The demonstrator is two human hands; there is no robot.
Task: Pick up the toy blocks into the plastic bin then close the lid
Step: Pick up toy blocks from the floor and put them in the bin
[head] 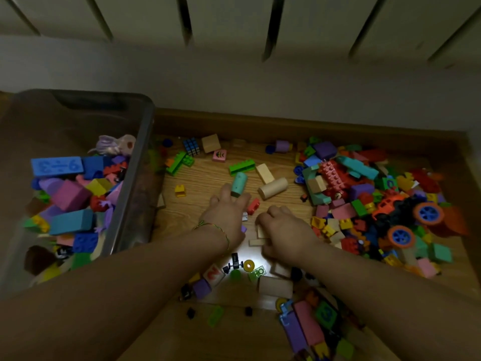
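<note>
A translucent grey plastic bin (147, 142) stands open at the left edge of a wood-grain surface (203, 183), already part filled with coloured foam and plastic toy blocks (70, 199). Just right of the bin, the left hand (225, 217) lies palm down with its fingers stretched away from the person, one fingertip touching a teal cylinder block (239, 184). Whether anything sits under the palm cannot be told. A thin green-and-yellow string bracelet (217, 226) circles that wrist. Farther right of the bin, close beside the left hand, the right hand (283, 230) has its fingers curled down round small pale wooden blocks (260, 233). A pale wooden cylinder (273, 188) lies on its side beyond that hand, apart from it. Well to the right of the bin spreads a dense heap of mixed loose blocks (359, 178), with an orange toy car (390, 205) on blue-hubbed wheels among them.
</note>
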